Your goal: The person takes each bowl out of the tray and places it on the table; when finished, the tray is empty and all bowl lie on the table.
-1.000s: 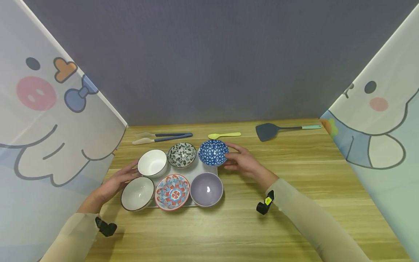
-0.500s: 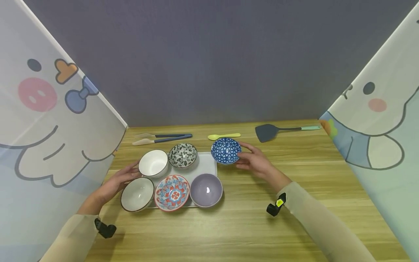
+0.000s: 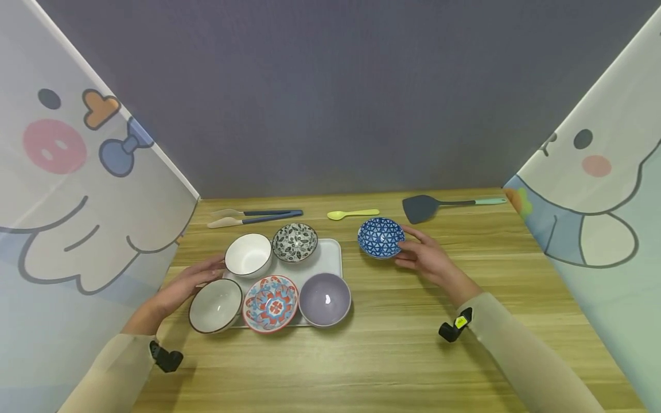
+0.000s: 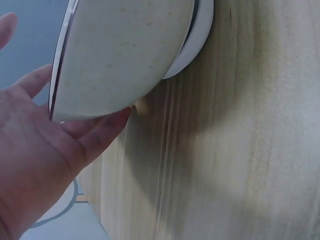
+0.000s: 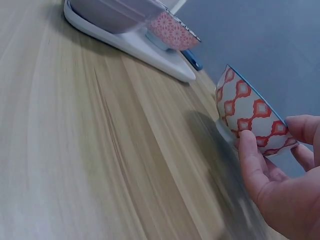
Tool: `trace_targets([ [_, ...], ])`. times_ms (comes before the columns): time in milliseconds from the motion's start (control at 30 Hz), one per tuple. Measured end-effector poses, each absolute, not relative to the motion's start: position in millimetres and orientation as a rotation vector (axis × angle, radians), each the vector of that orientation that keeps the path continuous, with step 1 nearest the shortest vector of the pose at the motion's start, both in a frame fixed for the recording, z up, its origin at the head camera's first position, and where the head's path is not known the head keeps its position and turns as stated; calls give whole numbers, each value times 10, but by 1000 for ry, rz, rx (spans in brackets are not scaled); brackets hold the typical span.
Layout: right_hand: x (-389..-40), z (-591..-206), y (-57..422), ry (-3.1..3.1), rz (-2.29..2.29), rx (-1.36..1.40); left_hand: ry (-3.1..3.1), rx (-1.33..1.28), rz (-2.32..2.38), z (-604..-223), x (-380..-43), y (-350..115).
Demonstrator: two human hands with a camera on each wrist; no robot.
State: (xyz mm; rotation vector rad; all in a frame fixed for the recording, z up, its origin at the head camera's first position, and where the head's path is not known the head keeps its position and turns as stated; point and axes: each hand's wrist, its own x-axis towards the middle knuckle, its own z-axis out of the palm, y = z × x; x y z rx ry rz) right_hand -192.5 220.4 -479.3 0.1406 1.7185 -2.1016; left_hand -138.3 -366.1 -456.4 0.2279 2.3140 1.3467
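In the head view my right hand (image 3: 431, 261) grips the right side of a small bowl (image 3: 381, 237) with a blue triangle pattern inside. The right wrist view shows its red-and-white outside (image 5: 250, 112), held between thumb and fingers, with a shadow on the table below. My left hand (image 3: 188, 287) reaches in at the left, its extended fingers at the side of the far white bowl (image 3: 248, 255). That bowl stands against a black-and-white leaf-patterned bowl (image 3: 295, 243). The near white bowl (image 4: 125, 55) covers part of the left fingers in the left wrist view.
A white tray (image 3: 330, 252) lies under the bowls. Along its near side stand a red floral bowl (image 3: 271, 304) and a purple bowl (image 3: 325, 299). Behind lie tongs (image 3: 258, 217), a yellow spoon (image 3: 353, 214) and a spatula (image 3: 422, 207). Walls rise at the back and both sides.
My right hand has carried the blue-patterned bowl rightward, off the tray's area. The far white bowl and the leaf-patterned bowl have slid a little right, with my left fingers following.
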Motion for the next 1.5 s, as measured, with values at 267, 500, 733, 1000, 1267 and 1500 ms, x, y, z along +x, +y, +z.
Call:
trace_targets([
  [267, -1925, -4838, 2252, 1730, -2094, 153, 2382, 234, 1256, -4526, -1405, -3609],
  [500, -1920, -4885, 2215, 1732, -2089, 159, 2439, 223, 1133, -4496, -1446, -3509],
  [733, -1922, -4934, 2203, 1716, -2097, 152, 2461, 234, 1062, -4440, -1458, -3406],
  [1000, -1915, -4986, 2222, 1724, -2074, 55, 2476, 261, 1005, -4439, -1478, -3365],
  [1267, -1927, -5007, 2249, 1792, -2034, 38, 2495, 273, 988, -4451, -1480, -3398],
  [1500, -1952, -4960, 2279, 2007, -1898, 22, 2488, 202, 1087, -4442, -1503, -3508],
])
